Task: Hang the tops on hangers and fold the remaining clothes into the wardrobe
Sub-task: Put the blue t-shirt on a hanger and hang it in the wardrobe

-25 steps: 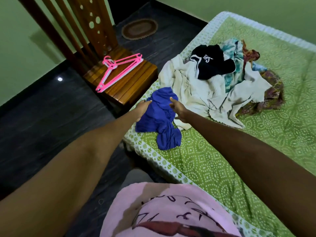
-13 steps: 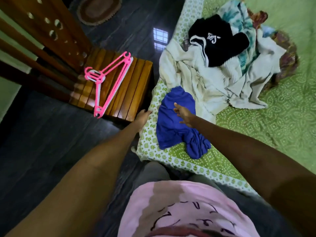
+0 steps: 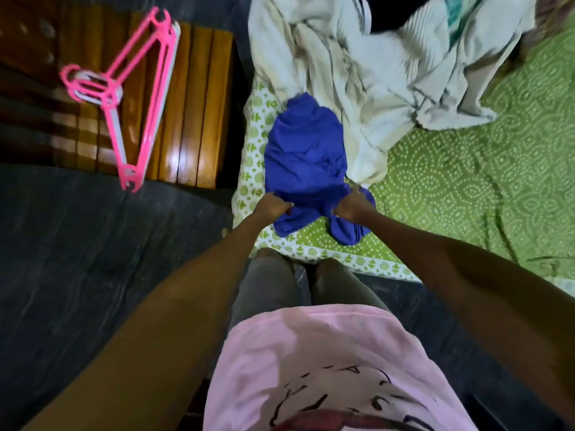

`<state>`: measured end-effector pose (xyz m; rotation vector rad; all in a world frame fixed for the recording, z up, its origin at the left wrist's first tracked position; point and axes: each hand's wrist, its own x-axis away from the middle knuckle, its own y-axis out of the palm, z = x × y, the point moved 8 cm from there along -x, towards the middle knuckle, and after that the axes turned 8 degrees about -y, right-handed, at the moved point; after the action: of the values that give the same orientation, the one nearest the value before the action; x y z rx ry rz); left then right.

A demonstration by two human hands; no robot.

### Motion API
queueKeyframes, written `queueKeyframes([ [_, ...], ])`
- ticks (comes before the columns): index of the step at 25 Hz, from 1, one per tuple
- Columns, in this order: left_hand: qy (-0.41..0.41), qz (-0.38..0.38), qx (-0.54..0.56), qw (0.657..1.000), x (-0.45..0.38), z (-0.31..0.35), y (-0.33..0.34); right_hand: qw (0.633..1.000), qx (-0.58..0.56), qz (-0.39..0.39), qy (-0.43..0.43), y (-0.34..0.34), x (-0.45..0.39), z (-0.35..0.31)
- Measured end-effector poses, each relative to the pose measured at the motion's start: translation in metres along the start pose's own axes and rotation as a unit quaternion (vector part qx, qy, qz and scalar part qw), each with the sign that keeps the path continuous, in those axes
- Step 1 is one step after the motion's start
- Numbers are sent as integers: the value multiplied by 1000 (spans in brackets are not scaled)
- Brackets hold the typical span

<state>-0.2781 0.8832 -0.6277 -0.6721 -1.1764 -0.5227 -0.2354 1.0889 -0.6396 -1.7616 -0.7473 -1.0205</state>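
Observation:
A crumpled blue garment (image 3: pixel 306 150) lies near the corner of the bed with the green patterned sheet (image 3: pixel 466 188). My left hand (image 3: pixel 272 206) grips its near left edge, fingers curled into the cloth. My right hand (image 3: pixel 353 206) grips its near right part the same way. Pink hangers (image 3: pixel 124 88) lie stacked on a wooden chair seat (image 3: pixel 193 104) to the left of the bed. A heap of white clothes (image 3: pixel 373 73) lies just beyond the blue garment, with a black garment (image 3: pixel 389 17) at the top edge.
Dark tiled floor (image 3: pixel 93 259) spreads to the left and below the chair. The chair stands close against the bed's corner. My legs and pink shirt (image 3: pixel 311 368) fill the lower middle, right at the bed's edge.
Both hands came back toward me and closed on the near edge of the blue garment. The view tilted further down and nearer the bed.

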Motion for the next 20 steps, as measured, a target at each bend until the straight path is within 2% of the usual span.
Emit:
queueKeyframes([
  [3,5,8,-135,991,-18,-23,35,996,71,-34,-33,37,-6,14],
  [5,33,30,-232,972,-23,-34,56,998,50,-8,-47,44,-7,13],
  [7,48,66,-267,960,-29,-42,69,998,27,33,-55,40,-7,9],
  [9,81,110,-208,969,-24,-37,70,989,-53,125,-60,26,-6,10],
  [11,107,163,-59,979,-10,-26,55,952,-205,225,-37,4,3,16],
  [12,100,192,12,976,-1,-21,43,923,-288,255,-31,-8,10,22],
  [14,80,219,110,966,14,-11,19,868,-427,248,-51,-25,22,22],
  [15,76,213,151,962,21,-1,11,865,-441,231,-72,-35,28,17],
  [17,73,179,212,958,33,23,-1,899,-375,199,-108,-51,48,1],
  [20,90,116,202,968,63,67,-7,931,-258,166,-199,-60,65,-35],
])
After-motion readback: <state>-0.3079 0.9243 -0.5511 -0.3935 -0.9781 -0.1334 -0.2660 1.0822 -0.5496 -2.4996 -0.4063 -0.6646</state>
